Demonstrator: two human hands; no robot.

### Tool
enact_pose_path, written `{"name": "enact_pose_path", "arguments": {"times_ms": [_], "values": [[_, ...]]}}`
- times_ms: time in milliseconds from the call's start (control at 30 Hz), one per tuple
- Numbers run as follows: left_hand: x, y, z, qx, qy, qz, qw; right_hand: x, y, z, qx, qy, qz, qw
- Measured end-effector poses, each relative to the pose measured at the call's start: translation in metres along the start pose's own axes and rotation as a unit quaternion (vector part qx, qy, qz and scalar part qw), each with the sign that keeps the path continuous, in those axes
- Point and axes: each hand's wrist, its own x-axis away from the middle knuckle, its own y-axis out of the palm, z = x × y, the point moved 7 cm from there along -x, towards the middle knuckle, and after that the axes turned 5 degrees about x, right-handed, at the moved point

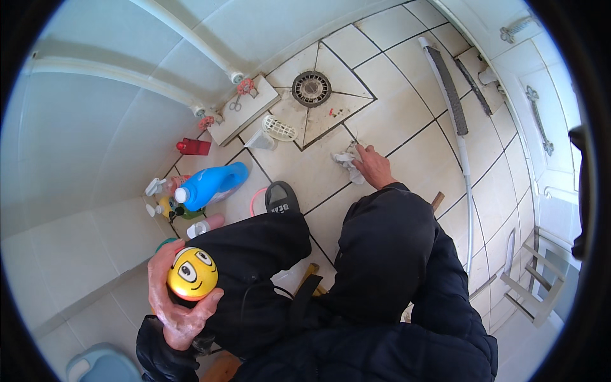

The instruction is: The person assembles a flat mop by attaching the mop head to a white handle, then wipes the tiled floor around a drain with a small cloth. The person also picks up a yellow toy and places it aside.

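My left hand (179, 309) is wrapped round a yellow, ball-like thing (193, 272) with a cartoon face, held beside my left thigh. Its underside looks red-orange, and I cannot tell whether it is a ball or a round-topped container. Down on the tiled floor, my right hand (374, 167) presses a crumpled white tissue (347, 165) with bent fingers. Dark bits lie by the tissue. Beyond it, a round metal floor drain (311, 88) is set in the tiles, with small red scraps (335, 113) close by.
On the left stand a blue jug (213, 184), spray bottles (167, 186), a red bottle (193, 147) and a pink bottle (209, 225). Pipes with red valves (245, 87) meet the wall. A long-handled mop (447, 89) lies right, near a white rack (534, 286). My slipper (281, 197) rests mid-floor.
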Motion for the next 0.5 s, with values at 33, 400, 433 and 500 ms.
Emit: {"name": "enact_pose_path", "arguments": {"times_ms": [33,400,433,500], "values": [[-0.001,-0.001,-0.001,0.004,0.0,-0.001,1.0,-0.005,0.011,0.005,0.018,0.01,-0.021,1.0],[-0.009,0.005,-0.012,0.032,-0.044,0.013,0.998,-0.009,0.016,-0.013,-0.002,-0.112,-0.046,0.993],[-0.011,0.005,-0.012,0.033,-0.036,0.011,0.999,-0.008,0.018,-0.017,0.0,-0.119,-0.074,0.99],[-0.011,0.007,-0.012,0.027,-0.043,0.01,0.999,-0.009,0.015,-0.022,-0.001,-0.099,-0.057,0.993]]}}
